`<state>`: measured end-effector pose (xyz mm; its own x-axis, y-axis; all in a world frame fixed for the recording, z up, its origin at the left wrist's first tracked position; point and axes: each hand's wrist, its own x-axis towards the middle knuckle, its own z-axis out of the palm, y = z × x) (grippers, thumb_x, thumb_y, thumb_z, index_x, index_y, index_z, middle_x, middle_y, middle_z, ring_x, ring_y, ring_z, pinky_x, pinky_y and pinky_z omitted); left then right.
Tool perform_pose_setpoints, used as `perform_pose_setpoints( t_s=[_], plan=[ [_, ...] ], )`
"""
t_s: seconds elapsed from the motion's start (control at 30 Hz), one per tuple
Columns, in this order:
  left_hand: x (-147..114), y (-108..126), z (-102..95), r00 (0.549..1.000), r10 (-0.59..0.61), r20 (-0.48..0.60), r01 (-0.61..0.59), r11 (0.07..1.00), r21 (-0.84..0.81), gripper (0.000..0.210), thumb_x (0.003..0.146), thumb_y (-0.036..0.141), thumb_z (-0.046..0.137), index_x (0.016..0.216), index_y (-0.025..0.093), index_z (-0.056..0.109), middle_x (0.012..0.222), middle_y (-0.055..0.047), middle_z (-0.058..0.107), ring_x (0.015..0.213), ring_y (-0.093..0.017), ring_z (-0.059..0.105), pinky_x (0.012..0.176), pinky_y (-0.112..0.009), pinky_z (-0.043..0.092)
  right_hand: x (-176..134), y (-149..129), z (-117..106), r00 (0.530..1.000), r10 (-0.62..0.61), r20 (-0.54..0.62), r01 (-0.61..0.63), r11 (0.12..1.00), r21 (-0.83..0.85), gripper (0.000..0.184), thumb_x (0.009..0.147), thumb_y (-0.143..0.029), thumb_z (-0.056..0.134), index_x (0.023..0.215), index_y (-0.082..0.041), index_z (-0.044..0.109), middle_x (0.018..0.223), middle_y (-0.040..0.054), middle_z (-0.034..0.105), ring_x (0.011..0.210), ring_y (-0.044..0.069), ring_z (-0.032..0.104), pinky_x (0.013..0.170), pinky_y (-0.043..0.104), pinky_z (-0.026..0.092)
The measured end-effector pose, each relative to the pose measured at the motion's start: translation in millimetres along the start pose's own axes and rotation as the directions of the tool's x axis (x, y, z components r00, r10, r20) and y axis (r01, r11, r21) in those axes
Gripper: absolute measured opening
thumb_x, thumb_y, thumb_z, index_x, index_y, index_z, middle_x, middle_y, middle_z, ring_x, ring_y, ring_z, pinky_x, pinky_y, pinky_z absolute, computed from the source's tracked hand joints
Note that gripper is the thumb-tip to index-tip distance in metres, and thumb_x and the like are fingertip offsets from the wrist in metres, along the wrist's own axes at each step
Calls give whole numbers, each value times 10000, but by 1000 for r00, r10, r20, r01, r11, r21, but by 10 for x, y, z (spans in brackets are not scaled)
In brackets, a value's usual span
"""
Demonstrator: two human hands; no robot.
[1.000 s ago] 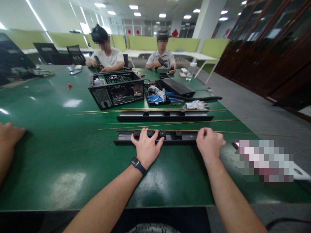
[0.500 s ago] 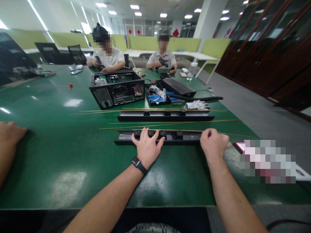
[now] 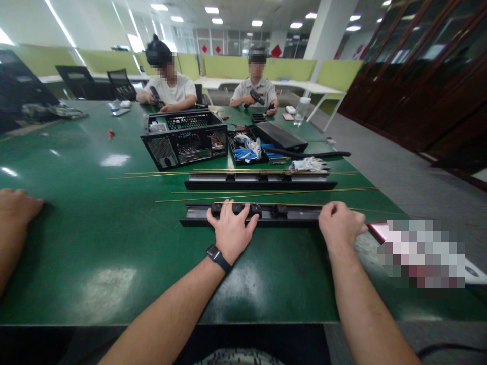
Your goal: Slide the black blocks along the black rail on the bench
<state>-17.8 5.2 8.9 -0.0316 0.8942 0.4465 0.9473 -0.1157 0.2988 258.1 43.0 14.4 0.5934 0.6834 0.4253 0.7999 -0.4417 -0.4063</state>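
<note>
A black channel rail [image 3: 297,222] lies crosswise on the green table in front of me, with several small black blocks [image 3: 280,210] seated in it. My left hand [image 3: 233,228], a dark watch on its wrist, rests over the rail's left part with fingers spread on the blocks. At the rail's right end, my right hand [image 3: 341,223] is closed around a thin brass-coloured rod [image 3: 300,204] that runs along the rail's top. Its fingertips are mostly hidden from me.
Behind lies a second black rail [image 3: 262,185] with more thin rods around it. Farther back are an open computer case [image 3: 184,139], a tray with gloves [image 3: 247,149] and white gloves [image 3: 310,165]. Another person's hand [image 3: 21,205] rests at left; two people sit opposite.
My right hand has shifted slightly to the right, and the rod's left end has moved right with it. My left hand stays on the blocks.
</note>
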Motion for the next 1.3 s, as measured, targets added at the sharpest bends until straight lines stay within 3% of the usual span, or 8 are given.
perform_pose_setpoints(
  t_s=[0.83,1.3],
  plan=[
    [-4,-11,10,1000,3,-10,-3,1000,-2,380,995,558,577,1275,361,740,1457,-174,616,1429,-354,492,1167,-710,209,110,146,93,998,26,-60,-23,998,59,340,925,-358,462,960,-188,756,793,134,652,998,343,524,867,505,367],
    [-4,-13,34,1000,-6,-8,6,1000,-15,383,993,562,574,1280,365,735,1482,-171,604,1447,-349,478,1176,-711,196,60,46,43,1000,8,27,-9,1000,24,335,953,-356,442,990,-205,739,868,120,659,1011,307,513,884,464,381]
  ],
)
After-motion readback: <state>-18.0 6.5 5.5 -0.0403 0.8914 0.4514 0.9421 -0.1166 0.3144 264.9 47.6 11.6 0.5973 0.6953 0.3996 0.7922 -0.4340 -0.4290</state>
